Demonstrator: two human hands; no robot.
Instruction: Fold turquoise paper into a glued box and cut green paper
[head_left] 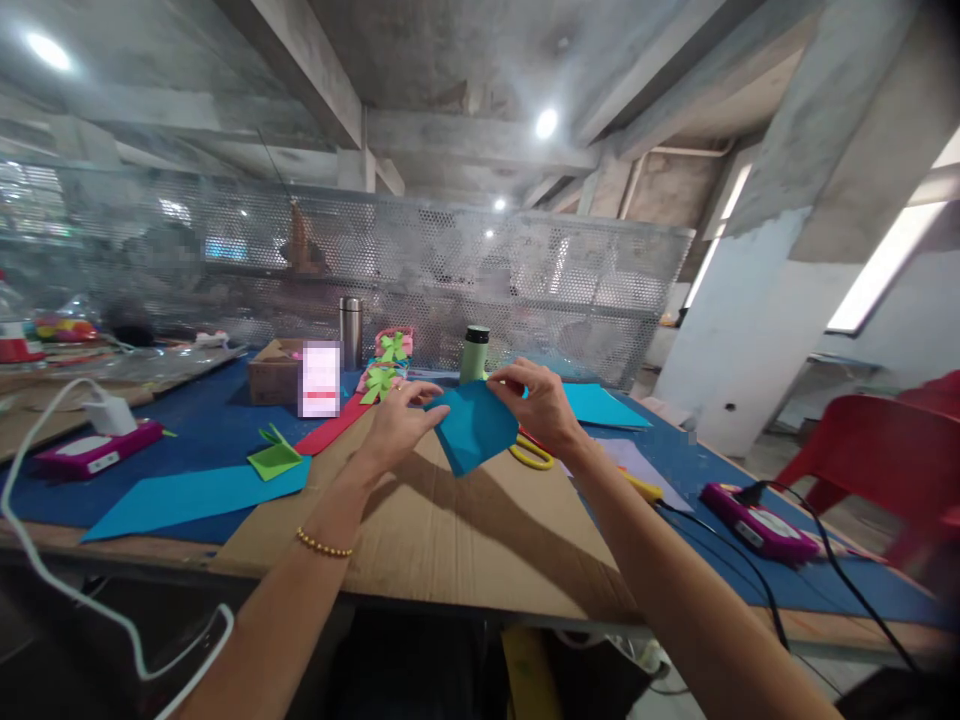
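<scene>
A piece of blue paper (477, 428) is held up above a brown cardboard sheet (480, 545), its lower corner pointing down. My left hand (401, 425) grips its left edge between thumb and fingers. At the upper right corner, my right hand (541, 400) pinches the paper. Yellow-handled scissors (532, 452) lie behind it, partly covered by the paper and my right hand. Left of my left hand are a folded green paper piece (274, 456), a long blue paper strip (199, 497) and a red strip (334, 422).
Behind stand a green bottle (474, 357), a steel flask (351, 335), a cardboard box (274, 373) and paper bows (381, 382). More blue sheets (604, 405) and a lilac sheet (649, 468) lie right. Purple power strips (757, 522) with cables sit at both sides. A mesh panel (450, 270) closes the back.
</scene>
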